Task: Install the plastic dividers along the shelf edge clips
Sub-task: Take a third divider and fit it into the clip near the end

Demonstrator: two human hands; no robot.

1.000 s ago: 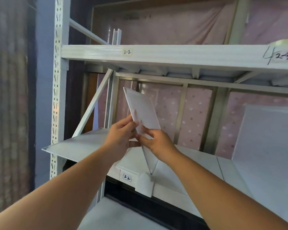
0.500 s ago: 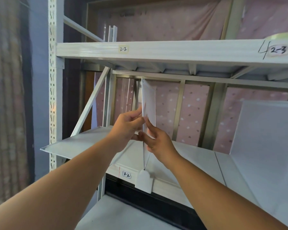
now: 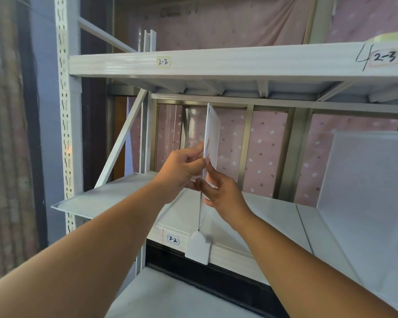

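Note:
A thin white plastic divider (image 3: 213, 134) stands upright and edge-on over the middle shelf (image 3: 274, 216). Its lower front corner sits in a white edge clip (image 3: 198, 247) on the shelf's front lip, beside the label "3-2". My left hand (image 3: 182, 171) pinches the divider's front edge from the left. My right hand (image 3: 221, 191) presses fingers against it from the right, slightly lower. A second, larger translucent divider (image 3: 365, 191) stands on the same shelf at the far right.
The upper shelf (image 3: 216, 61), labelled "2-2" and "2-3", hangs close above the divider's top. A perforated upright post (image 3: 66, 134) and a diagonal brace (image 3: 122, 141) bound the left side. Pink dotted fabric covers the back. A lower shelf surface (image 3: 170, 299) lies below.
The divider has swung from a left-leaning tilt to upright, now seen nearly edge-on. Both hands stayed on it and rose slightly with it.

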